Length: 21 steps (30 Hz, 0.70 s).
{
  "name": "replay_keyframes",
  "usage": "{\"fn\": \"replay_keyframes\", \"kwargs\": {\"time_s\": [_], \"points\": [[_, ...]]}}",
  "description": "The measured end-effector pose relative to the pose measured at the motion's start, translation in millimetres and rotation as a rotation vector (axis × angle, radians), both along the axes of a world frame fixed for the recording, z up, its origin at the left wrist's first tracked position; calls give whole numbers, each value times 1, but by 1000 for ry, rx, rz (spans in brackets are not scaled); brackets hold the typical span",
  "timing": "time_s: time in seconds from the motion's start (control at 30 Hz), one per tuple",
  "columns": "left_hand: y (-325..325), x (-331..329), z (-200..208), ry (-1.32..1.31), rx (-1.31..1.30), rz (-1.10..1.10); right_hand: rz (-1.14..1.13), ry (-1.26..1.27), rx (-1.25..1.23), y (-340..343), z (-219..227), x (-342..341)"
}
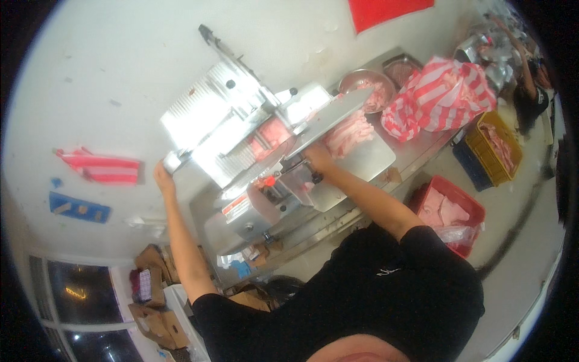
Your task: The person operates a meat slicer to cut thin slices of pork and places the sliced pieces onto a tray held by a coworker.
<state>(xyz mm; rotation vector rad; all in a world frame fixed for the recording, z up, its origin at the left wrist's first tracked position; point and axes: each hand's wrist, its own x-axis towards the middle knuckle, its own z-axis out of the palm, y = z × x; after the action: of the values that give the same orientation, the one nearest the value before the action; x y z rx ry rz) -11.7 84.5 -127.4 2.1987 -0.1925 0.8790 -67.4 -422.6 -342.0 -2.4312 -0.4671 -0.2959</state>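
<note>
A metal meat slicer [248, 216] stands on a steel table before me. My left hand [163, 176] is closed round the handle [176, 161] at the left end of its ridged carriage [208, 111]. A block of pink meat [271, 137] sits in the carriage against the blade. My right hand [318, 158] reaches to the blade's other side, beside pale pink meat slices [351, 134] heaped on a metal tray [380, 158]. The fingers of that hand are blurred and partly hidden, so their grip does not show.
Behind the tray are a metal bowl [351, 79] of meat and a red-and-white striped bag [449, 102]. A red crate [475, 208] and a yellow crate [514, 142], both holding meat, stand at right. Another person [531, 111] is at far right. Cardboard boxes [158, 326] lie lower left.
</note>
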Motion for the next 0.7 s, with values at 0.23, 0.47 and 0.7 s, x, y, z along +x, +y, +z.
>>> {"fn": "replay_keyframes", "kwargs": {"time_s": [0.23,0.47,0.7], "points": [[11,-8,9,118,-165,37,-61,-137,-43,-3,-32,-5],[-66,22,-2,-16,216,-96,-127,270,890,-89,14,-75],[-230,68,14,149,130,-163,-352,-423,269,-128,37,-14]]}}
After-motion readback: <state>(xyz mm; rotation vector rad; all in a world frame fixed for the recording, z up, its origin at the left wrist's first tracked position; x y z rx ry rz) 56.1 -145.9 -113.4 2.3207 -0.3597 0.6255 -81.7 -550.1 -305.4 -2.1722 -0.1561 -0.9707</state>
